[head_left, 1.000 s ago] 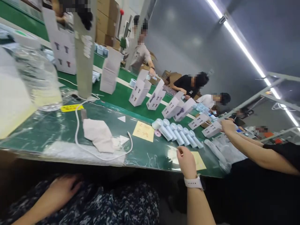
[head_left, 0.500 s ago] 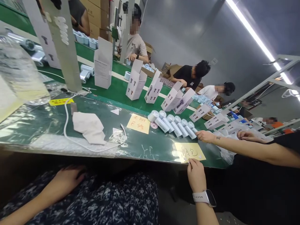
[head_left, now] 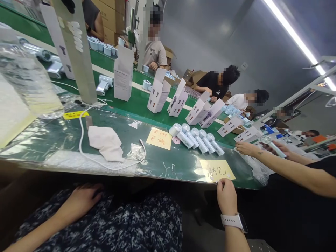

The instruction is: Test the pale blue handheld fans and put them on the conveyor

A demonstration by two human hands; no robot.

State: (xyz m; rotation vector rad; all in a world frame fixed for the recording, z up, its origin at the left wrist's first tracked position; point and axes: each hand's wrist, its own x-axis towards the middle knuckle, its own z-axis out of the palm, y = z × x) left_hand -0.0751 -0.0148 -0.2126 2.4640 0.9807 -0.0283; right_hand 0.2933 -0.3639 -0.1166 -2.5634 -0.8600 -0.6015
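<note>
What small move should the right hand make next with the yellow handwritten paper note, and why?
Probably slide the yellow handwritten paper note further onto the green table: the right hand touches its near edge, which lies close to the table's rim. The left hand rests on the lap.

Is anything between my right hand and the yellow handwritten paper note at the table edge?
Nothing visible. The fingers of the right hand reach the near edge of the yellow handwritten paper note; whether they touch it is unclear. The row of white cylindrical devices lies beyond it.
</note>
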